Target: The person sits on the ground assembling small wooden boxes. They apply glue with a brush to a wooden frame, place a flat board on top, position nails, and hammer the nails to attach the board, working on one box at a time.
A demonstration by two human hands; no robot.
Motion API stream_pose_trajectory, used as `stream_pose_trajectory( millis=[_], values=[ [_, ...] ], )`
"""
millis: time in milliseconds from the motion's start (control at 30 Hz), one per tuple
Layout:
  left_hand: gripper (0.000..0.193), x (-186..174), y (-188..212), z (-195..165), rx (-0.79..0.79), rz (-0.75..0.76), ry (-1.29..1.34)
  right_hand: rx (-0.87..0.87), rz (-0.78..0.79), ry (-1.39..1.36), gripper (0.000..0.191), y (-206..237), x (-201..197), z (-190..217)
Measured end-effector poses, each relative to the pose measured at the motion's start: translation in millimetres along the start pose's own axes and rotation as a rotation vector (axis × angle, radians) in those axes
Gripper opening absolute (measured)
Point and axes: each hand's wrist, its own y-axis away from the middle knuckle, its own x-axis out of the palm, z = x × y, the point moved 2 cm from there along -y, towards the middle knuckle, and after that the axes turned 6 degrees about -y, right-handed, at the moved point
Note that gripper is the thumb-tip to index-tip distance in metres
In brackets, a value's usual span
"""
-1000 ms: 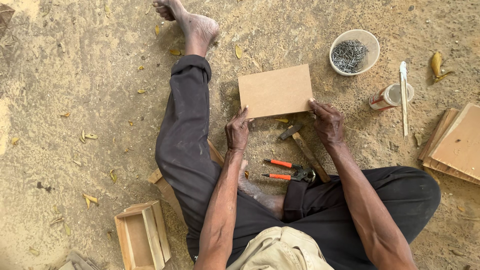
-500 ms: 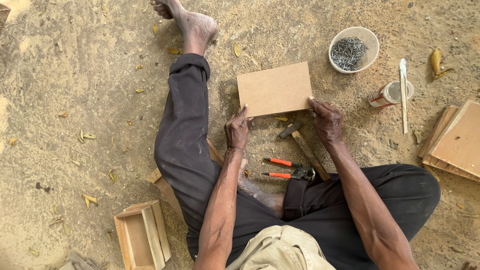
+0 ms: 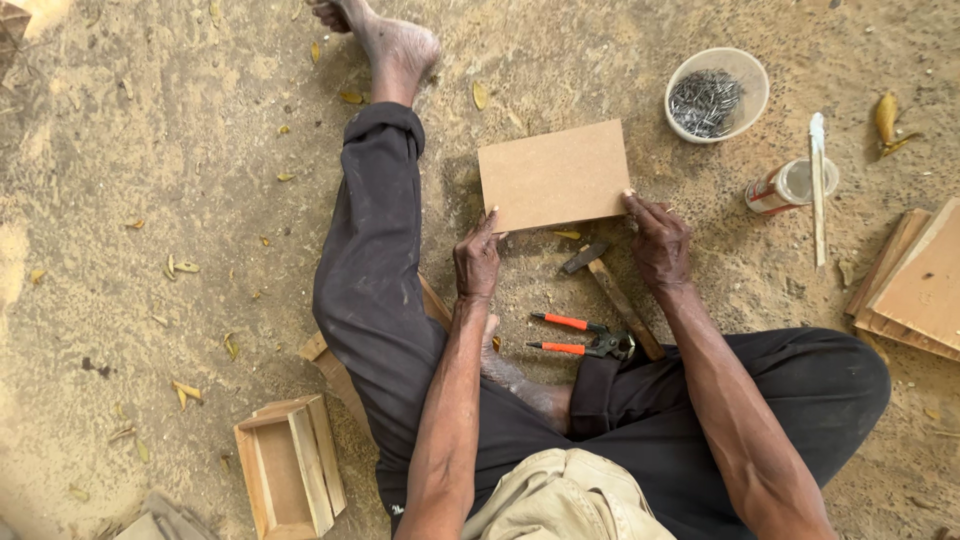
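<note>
Board flat on sandy ground; both hands, left, right, fingertips pinching near corners.

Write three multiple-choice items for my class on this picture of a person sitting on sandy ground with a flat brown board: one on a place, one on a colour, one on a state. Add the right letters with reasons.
1. Where is the round pale bowl of grey nails?
A. Beyond the flat brown rectangular board, towards its right
B. Under the person's knee
C. Inside the small open wooden box

2. What colour are the handles of the pincers?
A. Blue
B. Orange
C. Green

3. How is the board being handled?
A. It lies untouched
B. One hand lifts it high
C. Both hands touch its near corners

Answers:
1 A, the bowl sits on the ground past the board's far right corner.
2 B, both handles show orange beside the wooden-handled hammer.
3 C, the left hand meets the near left corner and the right hand the near right one.
</note>
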Motion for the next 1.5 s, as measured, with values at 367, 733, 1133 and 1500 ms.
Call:
stream_pose_trajectory(
  millis=[367,733,1133,1500],
  values=[
    [0.048,-2.5,5.7,-0.1,-0.249,-0.068,0.354,0.187,-0.018,-0.132,0.029,6.9,15.8,-20.5],
    [0.048,3.6,-28.0,11.7,-0.682,-0.028,0.627,0.576,-0.073,-0.370,0.024,-17.7,-1.9,-2.6],
    [0.031,-7.6,-46.2,6.0,-0.705,0.077,0.223,0.718,-0.084,-0.322,0.019,-25.7,31.8,-13.2],
    [0.023,-4.3,-45.4,7.5,-0.629,0.044,0.213,0.699,-0.119,-0.325,0.020,-28.0,28.3,-6.3]
  ],
)
